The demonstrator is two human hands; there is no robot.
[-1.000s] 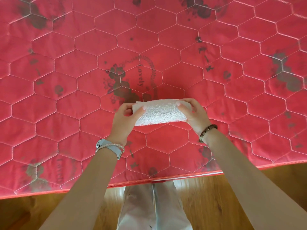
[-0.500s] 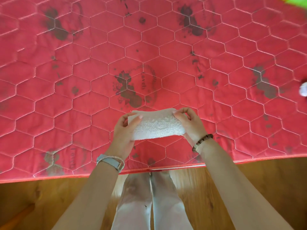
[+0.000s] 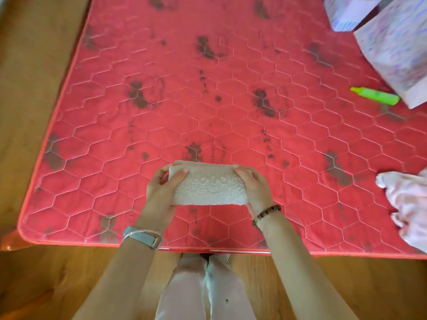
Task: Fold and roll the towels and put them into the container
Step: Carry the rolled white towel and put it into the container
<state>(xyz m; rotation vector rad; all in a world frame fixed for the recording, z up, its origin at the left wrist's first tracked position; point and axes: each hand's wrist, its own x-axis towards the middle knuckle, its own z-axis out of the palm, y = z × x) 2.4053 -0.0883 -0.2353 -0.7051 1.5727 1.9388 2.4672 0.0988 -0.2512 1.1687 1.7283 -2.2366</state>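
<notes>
The left hand [image 3: 161, 192] and right hand [image 3: 254, 188] curl fingers round the ends of the rolled towel [image 3: 208, 190], held over the mat [image 3: 231, 100] near its front edge. Rolling seems done; next comes carrying it to the box [image 3: 392, 49] far right, likely the container.

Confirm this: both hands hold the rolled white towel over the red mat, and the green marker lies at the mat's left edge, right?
Not the left edge: the head view shows the green marker at the right side of the red mat. The left hand and right hand do hold the rolled white towel over it.
</notes>
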